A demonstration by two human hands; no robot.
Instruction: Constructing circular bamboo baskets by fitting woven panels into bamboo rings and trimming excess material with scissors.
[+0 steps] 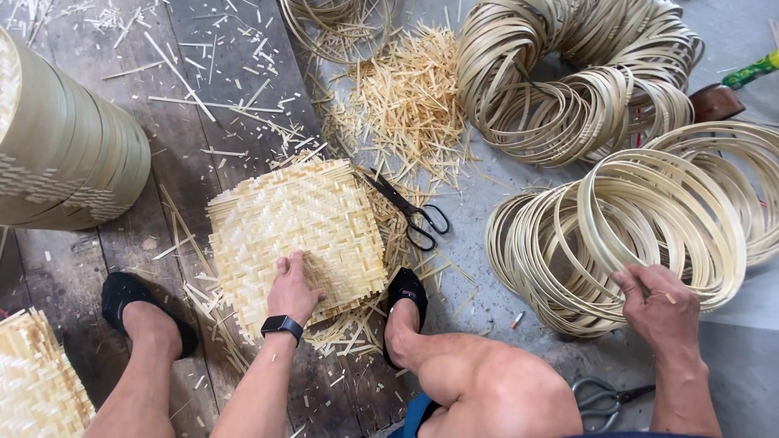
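My left hand [292, 290], with a dark watch on the wrist, rests flat on the near edge of a square woven bamboo mat [296, 231] lying on the floor between my feet. My right hand [657, 304] grips the near rims of a stack of bamboo hoops [625, 235] at the right. Black scissors [410, 209] lie shut on the floor just right of the mat.
A second heap of bamboo hoops [568, 73] lies at the back right. A pile of bamboo offcuts [410, 97] sits behind the mat. Stacked woven baskets [61, 150] stand at the left. More woven mats [36, 385] lie at bottom left. Grey scissors [604, 397] rest by my right knee.
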